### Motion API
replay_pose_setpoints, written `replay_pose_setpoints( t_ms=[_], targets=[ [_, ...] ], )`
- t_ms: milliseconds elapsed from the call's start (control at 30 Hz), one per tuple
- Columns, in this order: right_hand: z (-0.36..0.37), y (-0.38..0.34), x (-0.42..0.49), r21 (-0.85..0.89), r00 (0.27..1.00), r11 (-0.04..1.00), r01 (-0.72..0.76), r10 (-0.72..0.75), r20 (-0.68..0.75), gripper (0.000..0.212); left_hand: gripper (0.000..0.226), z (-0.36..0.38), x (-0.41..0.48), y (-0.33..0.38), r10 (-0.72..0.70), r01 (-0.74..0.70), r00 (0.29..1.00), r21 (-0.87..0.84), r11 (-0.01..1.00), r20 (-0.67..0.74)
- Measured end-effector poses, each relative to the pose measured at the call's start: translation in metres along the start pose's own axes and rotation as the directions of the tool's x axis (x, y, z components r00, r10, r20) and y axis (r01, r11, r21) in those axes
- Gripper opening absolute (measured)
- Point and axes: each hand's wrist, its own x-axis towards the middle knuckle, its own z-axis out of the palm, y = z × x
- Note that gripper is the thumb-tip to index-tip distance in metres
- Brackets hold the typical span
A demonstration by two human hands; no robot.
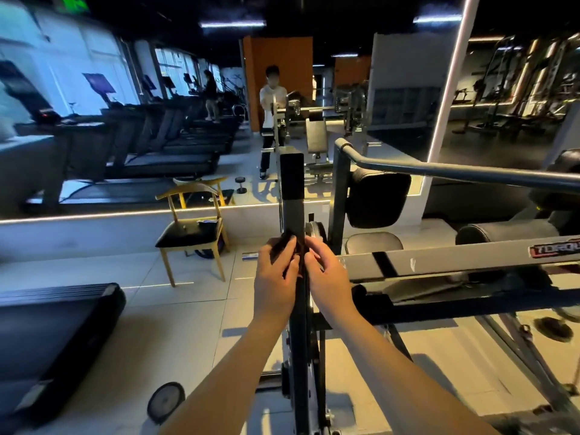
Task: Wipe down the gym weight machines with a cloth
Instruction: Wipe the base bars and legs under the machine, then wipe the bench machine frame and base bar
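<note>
Cloth [287,246], dark and bunched small, sits against the upright post [292,183] of the weight machine [340,199], about level with the grey beam [439,262] that runs off to the right. Both hands meet on it. The left hand [274,274] has its fingers curled round the cloth and holds it to the post's left edge. The right hand [328,271] comes in from the other side with fingers bent close together, their tips seeming to pinch the cloth's edge against the post. Dark fabric on dark metal makes it hard to tell how much of the cloth that hand has.

The step in hand looks like wiping the post itself, with the cloth wrapped part-way round it so one stroke takes several faces at once. A long stretch of post rises above the hands to its black top, and below them it runs down toward the floor [188,309]. This part seems far from done, and the beam, the curved bar [470,172] and the black pad [378,196] wait beyond it.

The next move calls for both hands to slide together along the post with an even squeeze, firm enough to lift dust yet loose enough to travel, minding the joint where the beam meets the post, where the cloth could snag
</note>
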Motion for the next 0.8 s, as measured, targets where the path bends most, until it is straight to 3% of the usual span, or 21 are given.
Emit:
replay_pose_setpoints(
  t_ms=[267, 533, 800],
  targets=[
    [-0.003, 0.000, 0.001, 0.040, 1.000, 0.999, -0.027, 0.026, 0.014, 0.036, 0.039, 0.004, 0.016, 0.018, 0.041, -0.031, 0.996, 0.118, 0.993, -0.083],
    [-0.005, 0.001, -0.001, 0.077, 0.998, 0.996, -0.034, 0.030, 0.056, 0.037, 0.038, 0.006, -0.007, 0.013, -0.067, 0.068, 0.997, 0.036, 0.997, -0.023],
    [-0.017, -0.014, 0.008, 0.134, 0.999, 0.991, -0.024, 0.027, -0.022, 0.027, 0.043, 0.020, 0.017, 0.020, 0.087, -0.065, 0.993, 0.257, 0.964, -0.074]
  ],
)
